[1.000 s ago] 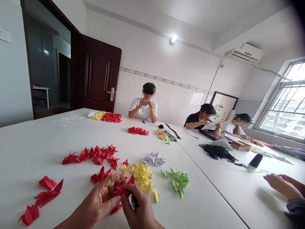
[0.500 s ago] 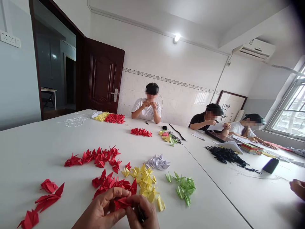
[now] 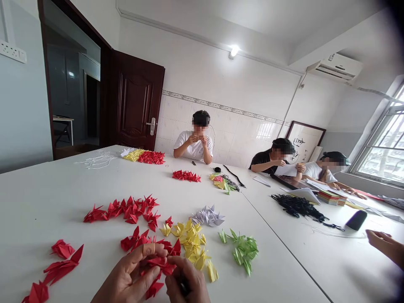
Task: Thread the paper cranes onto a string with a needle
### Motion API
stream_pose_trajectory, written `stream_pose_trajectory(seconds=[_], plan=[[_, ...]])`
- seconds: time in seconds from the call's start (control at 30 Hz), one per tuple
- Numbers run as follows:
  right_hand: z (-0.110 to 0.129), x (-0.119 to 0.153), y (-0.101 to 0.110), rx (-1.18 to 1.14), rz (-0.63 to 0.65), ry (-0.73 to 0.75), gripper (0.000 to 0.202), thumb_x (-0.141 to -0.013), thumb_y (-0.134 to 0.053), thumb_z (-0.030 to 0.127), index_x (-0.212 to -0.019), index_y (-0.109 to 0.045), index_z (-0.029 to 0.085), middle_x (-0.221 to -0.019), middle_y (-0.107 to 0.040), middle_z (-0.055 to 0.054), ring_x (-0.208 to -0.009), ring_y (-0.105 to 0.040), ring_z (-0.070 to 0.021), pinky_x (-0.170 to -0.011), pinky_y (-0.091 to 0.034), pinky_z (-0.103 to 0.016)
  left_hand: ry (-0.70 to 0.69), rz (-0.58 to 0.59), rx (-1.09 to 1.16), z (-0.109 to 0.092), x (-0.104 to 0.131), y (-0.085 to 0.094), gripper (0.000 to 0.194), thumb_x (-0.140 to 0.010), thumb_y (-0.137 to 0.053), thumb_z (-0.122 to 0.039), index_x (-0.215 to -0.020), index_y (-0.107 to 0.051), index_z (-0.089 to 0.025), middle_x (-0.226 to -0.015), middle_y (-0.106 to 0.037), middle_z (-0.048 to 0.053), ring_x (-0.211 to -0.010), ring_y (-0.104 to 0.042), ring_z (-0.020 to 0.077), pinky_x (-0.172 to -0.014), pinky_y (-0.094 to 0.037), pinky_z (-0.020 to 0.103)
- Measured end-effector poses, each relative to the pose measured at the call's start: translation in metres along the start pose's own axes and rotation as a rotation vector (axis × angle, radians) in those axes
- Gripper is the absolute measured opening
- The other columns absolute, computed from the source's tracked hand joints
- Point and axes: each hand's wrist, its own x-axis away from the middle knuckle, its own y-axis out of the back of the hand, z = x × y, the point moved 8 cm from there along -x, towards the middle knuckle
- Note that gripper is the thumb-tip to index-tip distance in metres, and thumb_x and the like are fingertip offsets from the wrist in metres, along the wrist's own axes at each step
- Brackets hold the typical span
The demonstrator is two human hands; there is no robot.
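Observation:
At the bottom centre, my left hand [image 3: 134, 269], with a tan band round one finger, pinches a red paper crane [image 3: 160, 264]. My right hand [image 3: 187, 278] closes on the crane's right side; a dark item, too hidden to name, shows among its fingers. Red cranes [image 3: 134, 240] lie just behind my hands, and part of another red one shows below them. Yellow cranes [image 3: 193, 240] are right of the held crane, with green cranes [image 3: 244, 250] farther right and pale lilac cranes [image 3: 208, 216] behind.
More red cranes [image 3: 63, 269] lie at the left. Black cords [image 3: 296, 206], a black case [image 3: 356, 220] and stacked coloured paper [image 3: 331, 197] are on the right. Three people sit across the white table [image 3: 78, 185]; another person's hand [image 3: 383, 244] reaches in at the right edge.
My left hand has shifted slightly left, and more of the held crane and the red one below shows. At the right edge, the other person's hand has moved farther into view.

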Motion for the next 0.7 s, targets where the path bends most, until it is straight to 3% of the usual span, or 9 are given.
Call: stream_pose_trajectory(seconds=[0.1,0.23,0.47,0.7], plan=[[0.013,-0.011,0.005,-0.02,0.084,0.033,0.02,-0.079,-0.054,0.031,-0.087,-0.064,0.016,-0.048,-0.041,0.006,-0.04,-0.036,-0.0079,-0.038,-0.034,-0.017,-0.023,-0.039,-0.027,-0.005,0.001,0.003,0.036,-0.066,-0.066,-0.048,-0.092,-0.065,-0.023,-0.102,-0.066,0.007,-0.096,-0.06,0.0252,-0.084,-0.051,0.03],[0.026,-0.016,0.006,-0.052,0.157,0.073,0.019,-0.082,-0.051,0.029,-0.089,-0.062,0.015,-0.049,-0.034,0.007,-0.041,-0.03,-0.0068,-0.037,-0.028,-0.017,-0.021,0.018,-0.063,-0.004,0.001,0.0,0.032,-0.067,-0.066,-0.043,-0.093,-0.066,-0.025,-0.1,-0.066,0.006,-0.095,-0.061,0.0251,-0.082,-0.053,0.03],[0.022,-0.013,0.003,-0.046,0.186,0.064,0.017,-0.079,-0.049,0.022,-0.089,-0.059,0.015,-0.05,-0.035,0.007,-0.042,-0.032,-0.0075,-0.04,-0.028,-0.018,-0.034,0.012,-0.07,-0.001,0.003,-0.002,0.032,-0.069,-0.065,-0.042,-0.095,-0.065,-0.025,-0.101,-0.066,0.006,-0.097,-0.06,0.026,-0.076,-0.055,0.027],[0.015,-0.011,-0.001,-0.023,0.206,0.024,0.014,-0.075,-0.051,0.023,-0.082,-0.06,0.014,-0.05,-0.042,0.006,-0.043,-0.037,-0.0082,-0.042,-0.032,-0.019,-0.006,0.176,-0.115,0.015,-0.002,-0.002,0.028,-0.076,-0.062,-0.039,-0.102,-0.063,-0.028,-0.113,-0.062,0.003,-0.105,-0.058,0.0252,-0.083,-0.054,0.028]])
